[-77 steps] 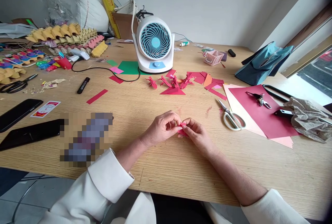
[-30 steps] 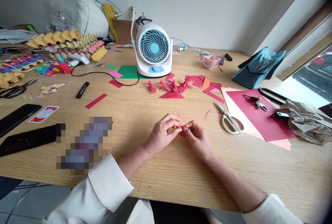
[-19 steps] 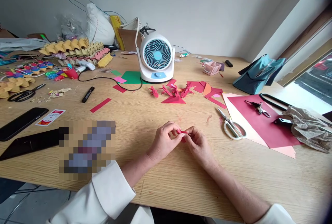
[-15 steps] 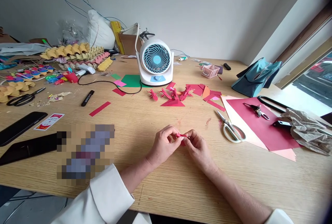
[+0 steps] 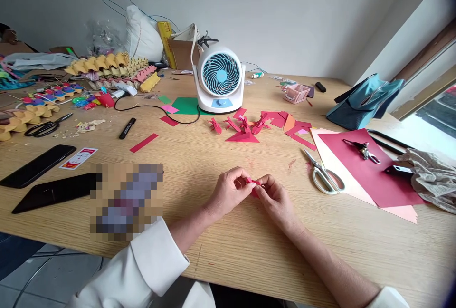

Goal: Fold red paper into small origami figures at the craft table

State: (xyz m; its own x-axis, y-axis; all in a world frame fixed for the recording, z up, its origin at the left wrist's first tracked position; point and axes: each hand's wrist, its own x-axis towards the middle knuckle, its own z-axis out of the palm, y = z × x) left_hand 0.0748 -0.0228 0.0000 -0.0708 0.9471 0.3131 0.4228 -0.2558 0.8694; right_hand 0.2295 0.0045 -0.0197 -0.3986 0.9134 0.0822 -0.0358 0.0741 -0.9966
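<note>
Left hand point(image 5: 231, 191) and right hand point(image 5: 278, 199) pinch a small folded red paper piece point(image 5: 254, 193) between them over the table point(image 5: 242, 251), left of white-handled scissors point(image 5: 323, 171); likely light and easily creased, it suits gentle edge-holding.

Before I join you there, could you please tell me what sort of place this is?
Probably a craft workspace: folded red paper figures, scissors with white handles and a stack of egg cartons share one wooden table.

head view further left than at first, black scissors point(image 5: 54, 123) now uncropped
</note>
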